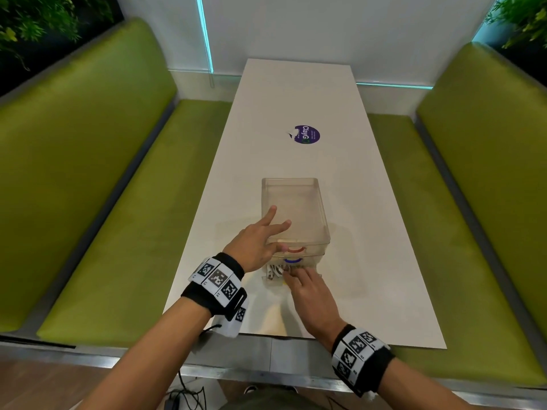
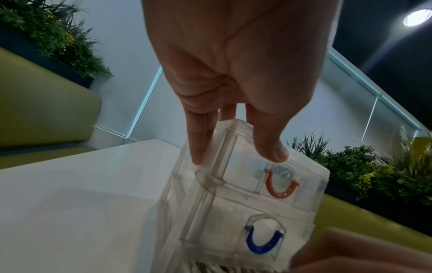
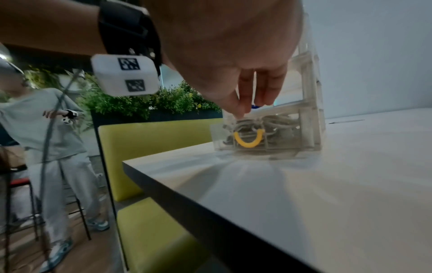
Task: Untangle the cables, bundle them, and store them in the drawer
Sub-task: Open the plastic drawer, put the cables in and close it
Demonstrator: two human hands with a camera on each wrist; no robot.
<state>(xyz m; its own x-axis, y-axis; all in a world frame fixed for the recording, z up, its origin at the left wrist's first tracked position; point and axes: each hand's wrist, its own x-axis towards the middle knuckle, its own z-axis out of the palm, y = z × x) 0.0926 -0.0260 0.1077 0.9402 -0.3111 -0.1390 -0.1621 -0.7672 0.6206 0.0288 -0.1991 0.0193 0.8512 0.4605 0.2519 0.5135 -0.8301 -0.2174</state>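
Note:
A clear plastic drawer unit (image 1: 296,208) stands on the white table (image 1: 370,276). My left hand (image 1: 260,238) rests on its top with fingers spread and straight, thumb at the front edge by the red handle (image 1: 296,249). In the left wrist view the fingers (image 2: 198,147) lie on the unit's side, above the red handle (image 2: 280,188) and the blue handle (image 2: 263,242). The bottom drawer (image 3: 219,136), with a yellow handle (image 3: 247,140), is pulled out a little and holds bundled white cables (image 3: 275,122). My right hand (image 1: 307,288) reaches down with fingers on the cables (image 1: 273,272).
A purple round sticker (image 1: 306,134) lies further up the table. Green benches (image 1: 88,202) (image 1: 473,187) run along both sides. The table's near edge (image 1: 296,335) is just under my wrists. A person in grey (image 3: 46,129) stands beyond the bench in the right wrist view.

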